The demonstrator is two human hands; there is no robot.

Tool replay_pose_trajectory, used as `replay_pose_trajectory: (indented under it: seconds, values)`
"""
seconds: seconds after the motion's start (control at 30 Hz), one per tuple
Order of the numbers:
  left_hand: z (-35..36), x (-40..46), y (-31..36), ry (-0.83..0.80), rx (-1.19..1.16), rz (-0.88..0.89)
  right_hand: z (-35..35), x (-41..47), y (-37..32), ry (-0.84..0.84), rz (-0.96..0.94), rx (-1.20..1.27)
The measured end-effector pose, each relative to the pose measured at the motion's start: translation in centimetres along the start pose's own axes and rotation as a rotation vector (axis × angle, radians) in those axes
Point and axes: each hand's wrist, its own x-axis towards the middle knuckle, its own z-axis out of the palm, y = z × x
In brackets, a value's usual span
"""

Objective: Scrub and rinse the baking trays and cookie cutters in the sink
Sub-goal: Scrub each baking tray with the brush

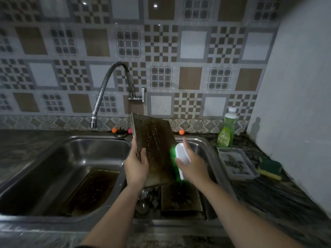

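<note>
Stained dark metal baking tray (pixel 154 145), tilted upright over the steel double sink (pixel 53 176): my left hand (pixel 137 164) grips its edge, my right hand (pixel 192 166) clasps a green-bristled white scrub brush (pixel 180 158) against it.

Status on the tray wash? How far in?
Early. Nothing looks finished. In hand: left hand holds a stained tray upright over the sink's right basin while the right hand scrubs it with a green brush. Left: a dirty tray in the left basin, another below, cutters beside it. Tap shows no water.
</note>
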Motion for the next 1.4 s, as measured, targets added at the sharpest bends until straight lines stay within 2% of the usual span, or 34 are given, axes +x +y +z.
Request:
replay_pose_trajectory:
  seconds: [0.07,0.2,0.27,0.43,0.6,0.67,0.77,0.83,1.0,1.13,1.3,1.4]
  values:
    - [-0.2,-0.4,0.7,0.014,0.102,0.035,-1.8,1.5,-1.8,0.050,0.062,0.120]
    - [-0.8,-1.4,2.5,-0.070,0.334,0.159,-5.1,3.0,-5.9,0.136,0.043,0.323]
    - [-1.1,-1.8,3.1,-0.109,0.461,0.275,-5.9,3.2,-7.6,0.169,0.071,0.370]
    - [-2.0,-1.7,3.2,-0.149,0.806,0.667,-5.8,4.3,-10.4,0.224,0.174,0.307]
    - [-4.5,0.0,2.2,-0.179,0.922,0.727,-4.4,4.3,-11.4,0.248,0.272,0.432]
    - [-5.9,0.6,2.4,-0.196,0.853,0.609,-3.4,4.5,-12.0,0.263,0.259,0.478]
    - [-8.1,2.5,1.7,-0.333,0.551,0.195,-1.9,4.9,-13.0,0.278,0.201,0.525]
    - [-9.6,4.5,-0.5,-0.405,0.414,0.041,-0.8,5.1,-13.7,0.261,0.174,0.540]
    - [-13.7,9.5,-7.2,-0.553,0.506,-0.176,3.4,5.3,-15.7,0.199,0.162,0.672]
    - [-16.9,11.5,-10.9,-0.649,0.464,-0.303,7.8,5.5,-17.5,0.189,0.202,0.737]
    - [-19.8,12.9,-14.8,-0.702,0.361,-0.355,12.3,7.0,-18.5,0.183,0.185,0.614]
    - [-21.0,13.5,-16.6,-0.673,0.407,-0.338,14.0,7.6,-18.5,0.180,0.196,0.444]
